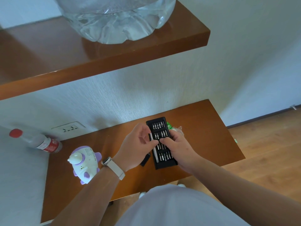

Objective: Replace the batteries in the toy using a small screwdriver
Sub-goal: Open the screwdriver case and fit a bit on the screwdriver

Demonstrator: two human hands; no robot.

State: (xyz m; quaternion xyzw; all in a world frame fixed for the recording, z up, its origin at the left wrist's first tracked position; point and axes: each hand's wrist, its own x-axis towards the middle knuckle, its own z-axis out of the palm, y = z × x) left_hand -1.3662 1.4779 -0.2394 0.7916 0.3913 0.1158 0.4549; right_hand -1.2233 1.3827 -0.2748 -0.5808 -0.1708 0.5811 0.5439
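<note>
Centrally, left hand [135,147] and right hand [179,147], fingertips pinching bit case [158,126], toy [84,160] apart leftward

A brown wooden tabletop [203,136] carries a white-and-purple toy [84,162] at the left, a red-capped bottle [39,141] at its far left corner, and an open black screwdriver bit case [158,126]. A small black piece [145,159] lies just left of the case and a green pack [169,126] against its far right side.

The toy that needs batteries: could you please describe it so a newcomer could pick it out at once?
Find the lower wooden shelf against the white wall. The toy lies near its left end, just left of the watch strap. It is the only rounded white-and-purple figure, unlike the flat black bit case or the red-capped bottle.
</note>
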